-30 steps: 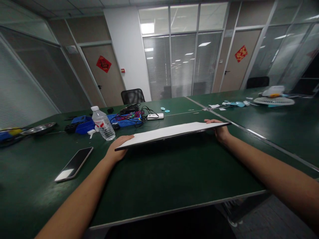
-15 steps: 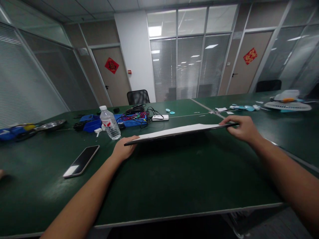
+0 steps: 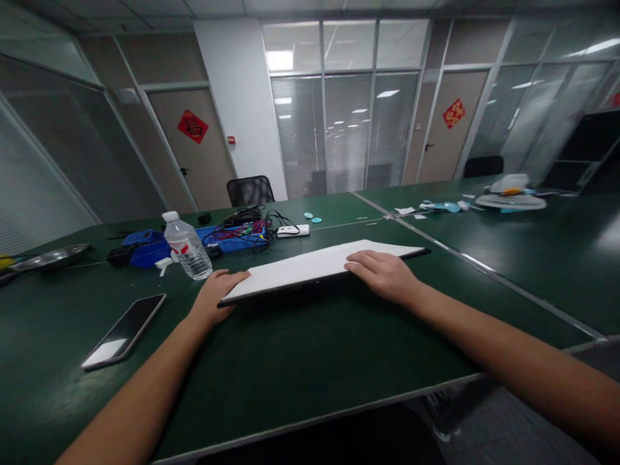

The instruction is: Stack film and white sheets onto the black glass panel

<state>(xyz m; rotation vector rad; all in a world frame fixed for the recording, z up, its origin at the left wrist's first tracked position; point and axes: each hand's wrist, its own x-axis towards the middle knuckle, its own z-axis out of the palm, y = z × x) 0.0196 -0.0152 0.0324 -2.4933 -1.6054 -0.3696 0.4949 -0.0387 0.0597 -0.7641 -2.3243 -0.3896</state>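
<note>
Item in hand: a flat panel [image 3: 300, 271], white on its upper face, with a dark edge along the near side. It is located over the near part of the green table [image 3: 314, 361], in front of the person, its near edge raised off the surface; whether its far edge touches the table cannot be told.

Orientation: the long axis runs left to right and slightly aslant — the left end lies nearer the person, the right end farther off. The white face points upward, and the near edge shows as a thin dark line.

Grip, left: the left hand [image 3: 213, 297] is clamped on the panel's left end, thumb over the white face and fingers underneath. Grip, right: the right hand [image 3: 385, 278] rests over the near edge, right of the middle, with fingers on the white face; its underside is hidden, so whether it pinches the panel cannot be told. The panel's right end extends past this hand.

Surroundings: a phone [image 3: 126, 330] lies screen up to the left of the left hand. A clear bottle [image 3: 188, 248] with a white cap stands just beyond that hand. Farther off — a blue tray [image 3: 242, 244] bearing tangled cables [image 3: 245, 227].
</note>
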